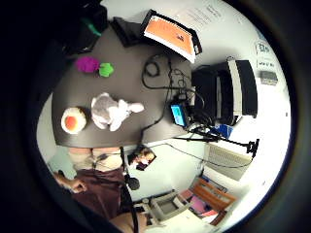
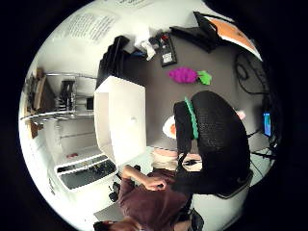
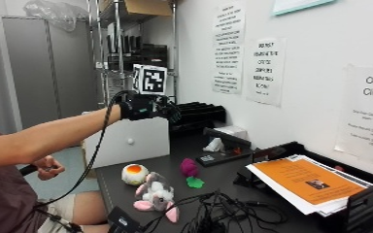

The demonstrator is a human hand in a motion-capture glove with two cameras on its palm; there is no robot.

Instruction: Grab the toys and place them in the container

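A: Where's the right hand [image 3: 151,108]?
B: Raised high above the table [image 3: 238,179], arm stretched out over the white container [image 3: 131,141]. It's well clear of everything and holds nothing. The fingers hang a bit curled in the outside view, relaxed.

A: Toys?
B: Three, all lying on the dark table. A grey and white stuffed animal [image 3: 156,194] with pink feet lies near the front edge, closest to the person. Just beside it, toward the container, sits a round white toy with an orange centre [image 3: 135,174]. A purple toy [image 3: 189,167] with a green leafy end [image 3: 194,182] lies further in, apart from the other two, toward the middle of the table.

A: Container?
B: White box at the table's end, by the metal shelving [image 3: 118,43]. The thumb side palm view looks down into it, and nothing shows inside there.

A: Other stuff?
B: A black tray [image 3: 361,204] with an orange sheet [image 3: 309,180] on a paper stack stands at the wall edge. Black cables [image 3: 219,213] are tangled near the front edge. A black flat device [image 3: 222,155] lies by the wall. Posters [image 3: 264,70] hang on the wall.

A: Other hand?
B: The bare hand [image 3: 49,167] is down by the person's side, below table level, gripping something dark; cannot tell what.
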